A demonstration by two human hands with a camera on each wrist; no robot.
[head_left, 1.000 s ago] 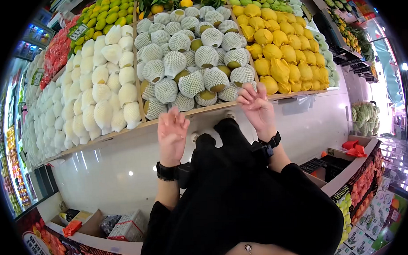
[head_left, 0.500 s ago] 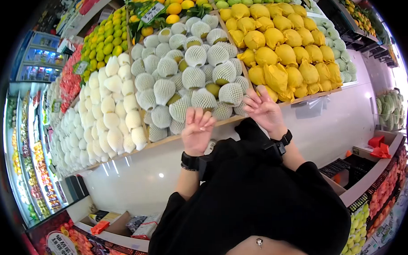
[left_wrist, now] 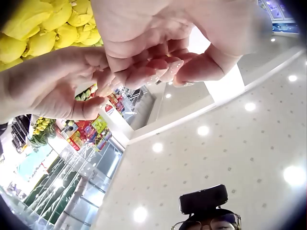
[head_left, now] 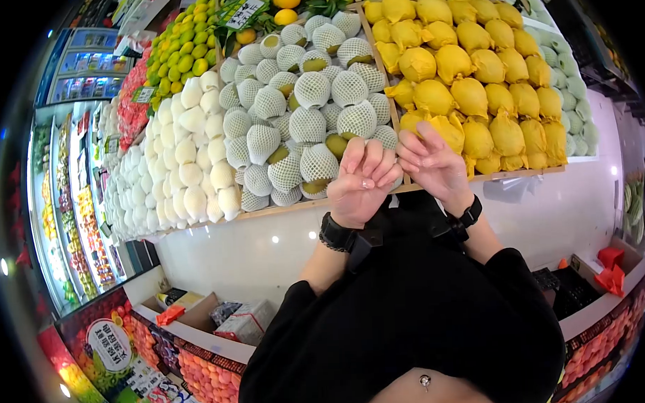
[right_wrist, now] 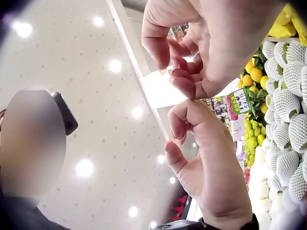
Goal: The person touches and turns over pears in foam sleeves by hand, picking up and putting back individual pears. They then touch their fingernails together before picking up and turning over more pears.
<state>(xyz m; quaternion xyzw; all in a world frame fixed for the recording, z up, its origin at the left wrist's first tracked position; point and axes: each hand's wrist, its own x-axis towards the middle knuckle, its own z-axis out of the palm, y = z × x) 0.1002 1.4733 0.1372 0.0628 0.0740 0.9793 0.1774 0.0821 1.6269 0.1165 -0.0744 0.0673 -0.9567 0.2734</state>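
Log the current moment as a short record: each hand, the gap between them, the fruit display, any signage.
left hand: fingers loosely bent, holding nothing
right hand: fingers loosely bent, holding nothing
gap: very close; contact unclear
display center: white-netted fruit
display right: yellow-wrapped fruit
display left: white-covered fruit
signage: price card near oranges

Head view downward from above; wrist views close, upward, hands (left_wrist: pixel 158 36) and ceiling (left_wrist: pixel 216 163) in both.
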